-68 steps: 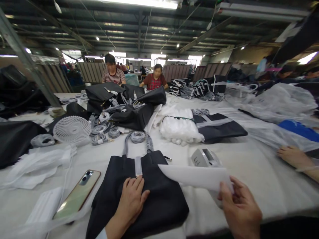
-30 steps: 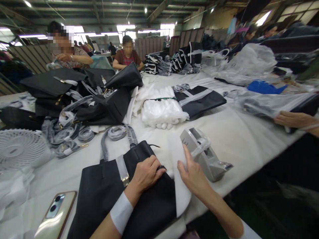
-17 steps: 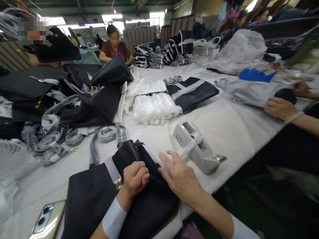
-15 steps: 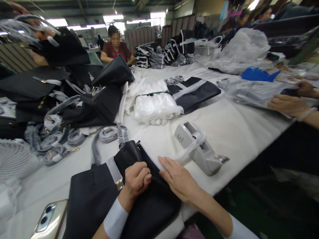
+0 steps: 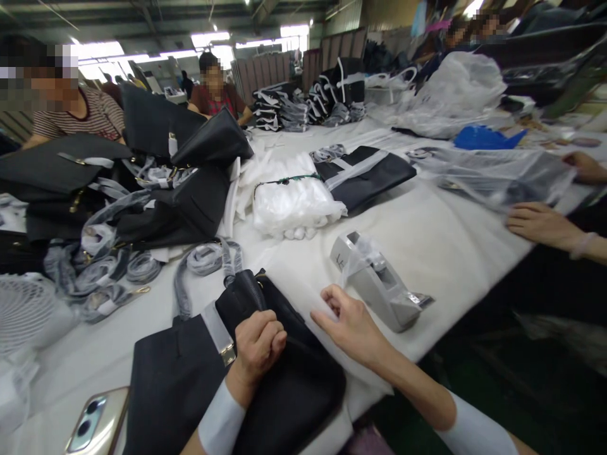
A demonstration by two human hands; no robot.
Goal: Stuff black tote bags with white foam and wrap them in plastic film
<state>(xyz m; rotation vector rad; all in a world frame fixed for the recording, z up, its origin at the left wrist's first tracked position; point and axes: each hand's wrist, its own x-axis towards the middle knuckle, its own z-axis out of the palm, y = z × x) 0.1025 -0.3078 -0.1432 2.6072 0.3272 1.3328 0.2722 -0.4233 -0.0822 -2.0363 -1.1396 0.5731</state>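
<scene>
A black handbag lies flat in front of me, with a wrapped strap strip and a gold clasp on it. My left hand is closed in a fist on the bag's upper side, gripping its edge. Just right of the bag, my right hand hovers near the table with fingers bent and thumb apart; I see nothing held in it. Close beyond it stands a grey tape dispenser, with a translucent strip bunched over its far half.
Left lie a gold phone, a white fan and coiled wrapped straps. Ahead are stacked black bags and a bundle of white wrapping. At right, a co-worker's hand touches a plastic-covered bag.
My right hand has lifted slightly off the bag's right edge and its fingers have curled. The translucent strip has shifted back toward the dispenser. A co-worker at left has lowered a black bag.
</scene>
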